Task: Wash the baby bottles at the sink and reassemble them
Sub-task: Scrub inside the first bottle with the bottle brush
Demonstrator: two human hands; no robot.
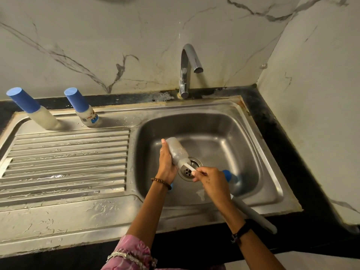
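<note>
Over the steel sink basin (pixel 224 133), my left hand (pixel 165 162) grips an open, soapy clear baby bottle (pixel 176 151), its mouth tilted down toward the drain (pixel 190 168). My right hand (pixel 208 177) pinches the white handle of a bottle brush (pixel 190 168) whose head is inside the bottle. Two capped baby bottles with blue caps stand on the drainboard rim: one at the far left (pixel 37 112), one beside it (pixel 85 110). A blue bottle part (pixel 230 177) lies in the basin behind my right hand.
The chrome tap (pixel 187 69) rises behind the basin and no water runs from it. A ribbed drainboard (pixel 64 162) fills the left side. A long white handle (pixel 255 215) leans over the basin's front right rim. Black counter and marble walls enclose the corner.
</note>
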